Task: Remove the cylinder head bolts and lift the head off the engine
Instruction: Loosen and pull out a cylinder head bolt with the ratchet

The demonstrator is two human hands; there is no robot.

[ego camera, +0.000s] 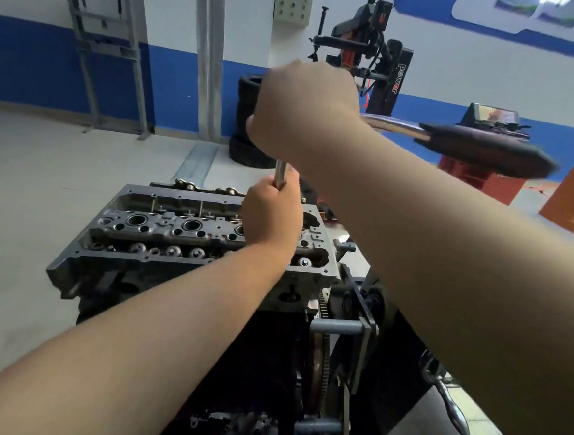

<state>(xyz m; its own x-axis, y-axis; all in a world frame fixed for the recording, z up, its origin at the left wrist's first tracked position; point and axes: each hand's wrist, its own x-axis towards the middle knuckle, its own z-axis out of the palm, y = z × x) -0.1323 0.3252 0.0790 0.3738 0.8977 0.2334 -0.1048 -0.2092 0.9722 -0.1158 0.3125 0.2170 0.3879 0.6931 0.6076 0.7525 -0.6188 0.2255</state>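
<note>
The cylinder head sits on top of the engine, which is bolted to a stand in the middle of the view, with its open top showing round bores and valve gear. The left hand is low over the right end of the head, its fingers curled round a slim upright metal rod. Above it, the right hand is closed over the top of that rod, where a long wrench handle with a dark grip sticks out to the right, blurred. Where the rod meets the head is hidden behind the left hand. A second ratchet lies on a pale surface at lower right. Stacked tyres stand by the blue and white wall.
</note>
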